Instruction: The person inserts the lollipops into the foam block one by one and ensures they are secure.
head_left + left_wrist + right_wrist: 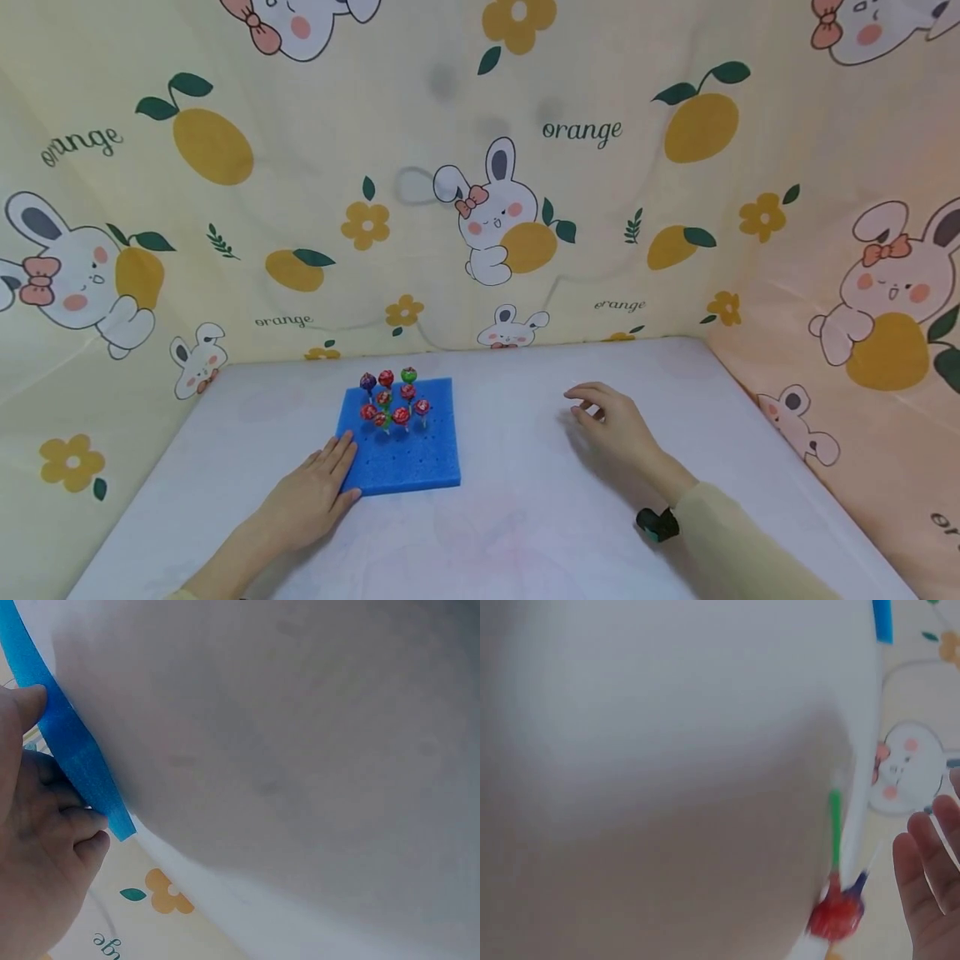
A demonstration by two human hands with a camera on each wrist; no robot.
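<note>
A blue foam board with rows of small holes lies on the table, several wrapped lollipops standing in it on their sticks. My left hand rests against the board's left side, fingers straight along the edge and thumb at the near corner. In the left wrist view that thumb touches the blue edge. To the right of the board, my right hand hovers low over the table, fingers loosely extended. Close beside it in the right wrist view are a red lollipop on a green stick and a purple one, hidden in the head view.
The white table runs back to a patterned cloth wall with rabbits and oranges, which also closes both sides. A black wrist device sits at the right sleeve.
</note>
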